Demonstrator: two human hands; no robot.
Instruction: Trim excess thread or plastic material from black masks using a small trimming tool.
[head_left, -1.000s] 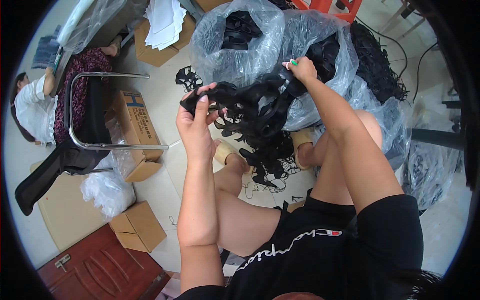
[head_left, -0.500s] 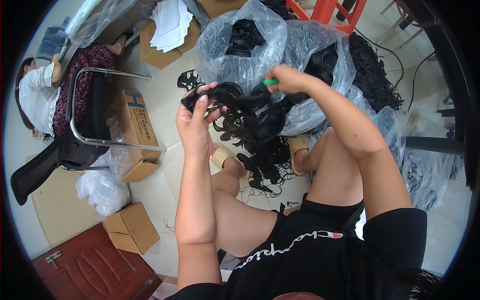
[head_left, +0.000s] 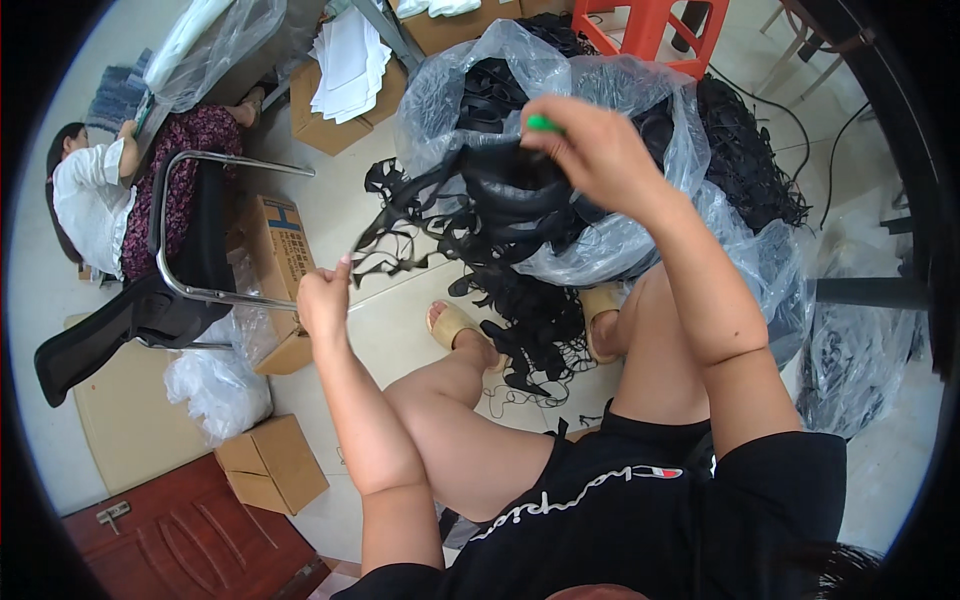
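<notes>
Tangled bundle of black elastic straps (head_left: 490, 215), upper centre of the frame, stretched between two raised hands. The right hand (head_left: 600, 150), upper centre, is closed on the bundle's top and on a small green object (head_left: 543, 124). The left hand (head_left: 324, 298), left of centre, pinches a thin strand drawn down from the bundle. Behind the bundle lie clear plastic bags (head_left: 600, 230) filled with black straps. A brown cardboard box (head_left: 278, 255) and a black chair (head_left: 170, 280) stand at left.
</notes>
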